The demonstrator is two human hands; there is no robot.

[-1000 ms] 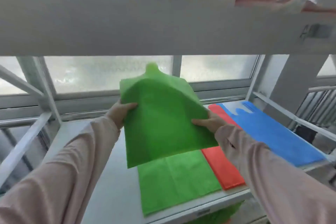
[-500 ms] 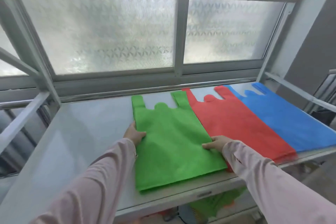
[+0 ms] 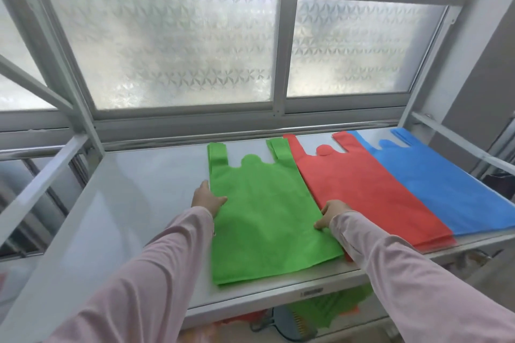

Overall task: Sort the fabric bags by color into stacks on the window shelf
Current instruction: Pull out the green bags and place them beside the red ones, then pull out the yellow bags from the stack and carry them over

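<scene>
Though blurred, bags [image 3: 326,312] below shelf [image 3: 156,189]

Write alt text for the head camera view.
The left hand and right hand touch the side edges of a green bag stack on a white shelf. A red bag stack and a blue bag stack lie flat to its right, handles toward the frosted window.

The green bags [image 3: 267,220], red bags [image 3: 359,189] and blue bags [image 3: 434,175] are matt cloth; the shelf [image 3: 145,184] is smooth, glossy white; the window glass [image 3: 172,47] is frosted and patterned.
</scene>
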